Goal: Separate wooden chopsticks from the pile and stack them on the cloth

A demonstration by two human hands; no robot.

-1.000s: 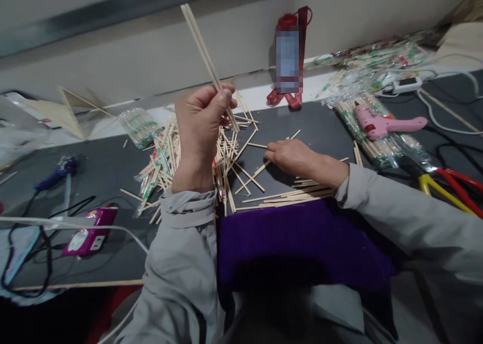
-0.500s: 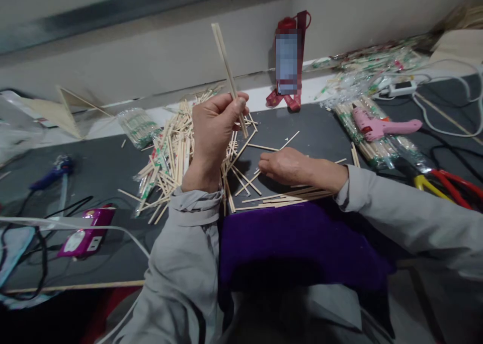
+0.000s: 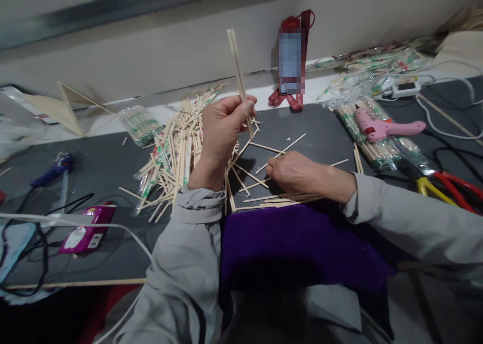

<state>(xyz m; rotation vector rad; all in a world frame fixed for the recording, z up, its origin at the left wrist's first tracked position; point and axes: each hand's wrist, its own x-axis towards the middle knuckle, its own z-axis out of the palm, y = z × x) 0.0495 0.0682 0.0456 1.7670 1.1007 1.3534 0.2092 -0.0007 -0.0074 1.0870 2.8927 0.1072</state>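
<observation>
My left hand [image 3: 223,127] is raised above the table and closed, pinching a few pale wooden chopsticks [image 3: 237,65] that point upward between thumb and fingers. Lower and to the right, my right hand [image 3: 289,172] rests close to the tabletop with its fingers curled in. Whatever those fingers hold is hidden. Around the right hand lie loose chopsticks [image 3: 266,148], some crossed and joined end to end, and several side by side at the table's front edge. Behind my left hand spreads a heap of chopsticks [image 3: 171,155], with bits of plastic wrapper among them.
A pink glue gun [image 3: 388,126] lies on wrapped chopstick bundles [image 3: 368,145] at right, near red-and-yellow-handled pliers [image 3: 445,185]. A phone [image 3: 291,60] leans against a red bottle by the wall. At left are a blue glue gun [image 3: 53,172], a magenta power strip [image 3: 88,228] and cables.
My left hand has shifted slightly right with the chopsticks, which now stand more upright. The right hand also sits a little farther right, as the whole view has moved slightly.
</observation>
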